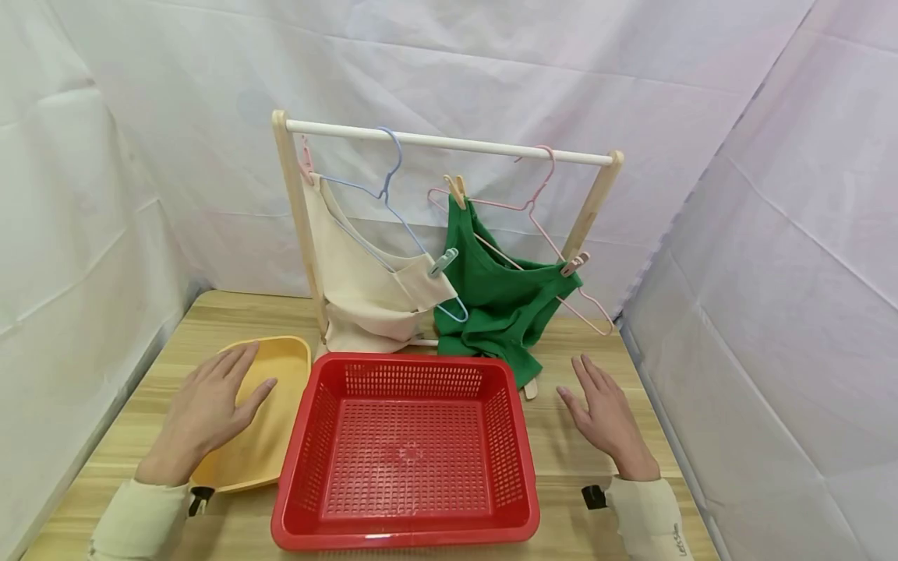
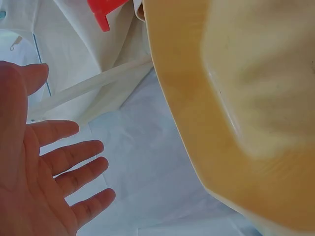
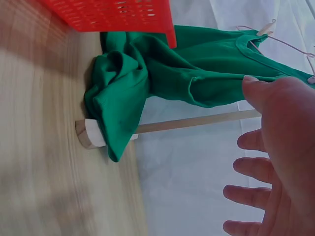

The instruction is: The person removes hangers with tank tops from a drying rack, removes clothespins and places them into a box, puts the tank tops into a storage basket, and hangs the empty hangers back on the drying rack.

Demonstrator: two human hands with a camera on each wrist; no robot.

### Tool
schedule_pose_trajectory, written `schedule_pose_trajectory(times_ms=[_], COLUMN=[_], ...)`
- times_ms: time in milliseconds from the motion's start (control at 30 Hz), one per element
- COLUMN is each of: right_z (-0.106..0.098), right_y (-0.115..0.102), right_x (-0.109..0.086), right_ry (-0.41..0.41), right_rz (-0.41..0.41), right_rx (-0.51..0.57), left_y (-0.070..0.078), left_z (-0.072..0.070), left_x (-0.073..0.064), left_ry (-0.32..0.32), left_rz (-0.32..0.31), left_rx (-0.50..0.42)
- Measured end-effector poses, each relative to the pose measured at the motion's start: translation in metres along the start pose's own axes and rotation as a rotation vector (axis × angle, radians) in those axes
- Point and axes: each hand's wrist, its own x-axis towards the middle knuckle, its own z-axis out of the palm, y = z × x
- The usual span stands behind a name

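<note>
Left hand [image 1: 210,401], right hand [image 1: 609,413], fingers outstretched, empty; green sleeveless cloth top [image 1: 484,284], liable to drop should pale-yellow two-pronged clothespin [image 1: 458,196] slip.

The basket [image 1: 407,538] was bright red, its floor and walls patterned with a grid of small openings. The tray [image 1: 277,425] was golden yellow. The cream tank top [image 1: 365,288] and the green tank top [image 1: 484,288] were both plain; the first had a light blue hanger [image 1: 385,193], the second a pink hanger [image 1: 531,205]. Clothespins [image 1: 443,262] showed pink, pale yellow, grey-green and dusty pink. The rod [image 1: 449,143] was white, the posts [image 1: 298,218] pale wood, the bench [image 1: 561,467] streaked with light tan grain. The right sleeve [image 1: 645,506] was off-white with dark lettering.
</note>
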Motion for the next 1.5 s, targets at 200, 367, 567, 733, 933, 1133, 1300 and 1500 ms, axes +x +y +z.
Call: schedule_pose_trajectory(times_ms=[200, 367, 567, 733, 933, 1133, 1300, 1500], right_z=[-0.003, -0.006, -0.008, -0.01, -0.013, -0.014, -0.016, -0.02], right_y=[-0.004, -0.009, -0.014, -0.019, -0.025, -0.029, -0.033, -0.04], right_x=[0.001, 0.003, 0.005, 0.008, 0.011, 0.015, 0.02, 0.025], right_ry=[0.013, 0.007, 0.005, -0.016, -0.051, -0.026, -0.014, -0.024], right_rz=[0.003, 0.011, 0.003, 0.02, 0.038, -0.005, -0.03, -0.039], right_rx=[0.031, 0.06, 0.096, 0.134, 0.177, 0.178, 0.181, 0.19], left_y=[0.001, 0.002, 0.005, 0.009, 0.015, 0.019, 0.024, 0.032], left_z=[0.0, -0.001, 0.0, 0.001, 0.001, 0.005, 0.006, 0.007], left_x=[0.0, -0.002, -0.005, -0.007, -0.01, -0.012, -0.015, -0.016], left_ry=[0.025, 0.022, 0.056, 0.108, 0.096, 0.119, 0.086, 0.043], left_rz=[0.016, -0.003, 0.007, 0.017, -0.023, 0.001, -0.024, -0.042], left_rx=[-0.008, -0.008, -0.022, -0.039, -0.066, -0.108, -0.135, -0.162])
